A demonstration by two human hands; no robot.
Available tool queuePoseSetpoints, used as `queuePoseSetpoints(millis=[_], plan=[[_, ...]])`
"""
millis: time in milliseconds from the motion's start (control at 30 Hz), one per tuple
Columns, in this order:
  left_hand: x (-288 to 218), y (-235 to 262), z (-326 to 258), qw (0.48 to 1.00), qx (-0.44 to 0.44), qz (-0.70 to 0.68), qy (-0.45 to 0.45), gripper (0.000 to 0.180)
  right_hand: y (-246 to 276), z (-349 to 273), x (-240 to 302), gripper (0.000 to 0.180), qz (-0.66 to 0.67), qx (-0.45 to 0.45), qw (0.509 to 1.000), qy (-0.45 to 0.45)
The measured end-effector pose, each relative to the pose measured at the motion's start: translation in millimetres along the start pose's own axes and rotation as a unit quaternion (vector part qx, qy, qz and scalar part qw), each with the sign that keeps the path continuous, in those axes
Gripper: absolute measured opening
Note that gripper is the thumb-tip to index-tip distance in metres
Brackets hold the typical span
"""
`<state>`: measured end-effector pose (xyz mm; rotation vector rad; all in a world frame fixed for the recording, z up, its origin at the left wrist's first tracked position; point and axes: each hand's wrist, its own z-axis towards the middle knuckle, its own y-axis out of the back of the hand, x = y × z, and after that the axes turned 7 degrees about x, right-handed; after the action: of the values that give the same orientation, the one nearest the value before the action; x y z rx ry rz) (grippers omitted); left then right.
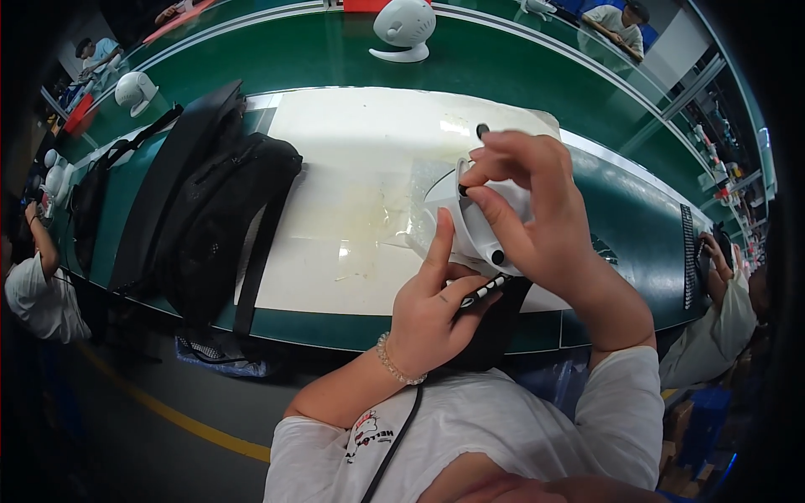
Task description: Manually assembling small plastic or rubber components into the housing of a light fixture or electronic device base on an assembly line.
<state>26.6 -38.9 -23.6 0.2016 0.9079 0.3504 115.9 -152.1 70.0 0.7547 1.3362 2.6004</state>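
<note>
My right hand pinched a white device, left hand a dotted strip. Mid-frame, bare board ran left to an obstructing bag.

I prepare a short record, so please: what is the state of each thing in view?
Left hand: gripping black-and-white strip.
Right hand: pinching small black pad.
White housing: partly hidden, tilt unclear.
Far white unit: upright on curved base.
Black bag: lying down.
White board: flat, marked.

right hand pinching black pad at white device, left hand holding dotted strip
</note>
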Motion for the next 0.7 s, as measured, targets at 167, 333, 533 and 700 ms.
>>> queuePoseSetpoints(millis=[167,333,533,700], plan=[[1,-1,1,1.0,-0.003,-0.011,0.0,0.017,10,-8,17,0.045,-0.167,0.042,0.983,0.058],[3,-3,0,1.0,0.003,-0.009,0.001,0.017,30,-16,-30,0.021,0.043,-0.122,0.99,-0.054],[1,-4,0,1.0,-0.004,0.004,0.007,0.017,35,-25,-65,0.008,0.225,-0.071,0.959,-0.159],[1,-4,1,1.0,0.002,0.013,0.009,0.018,37,-27,-64,0.013,0.248,-0.037,0.948,-0.198]])
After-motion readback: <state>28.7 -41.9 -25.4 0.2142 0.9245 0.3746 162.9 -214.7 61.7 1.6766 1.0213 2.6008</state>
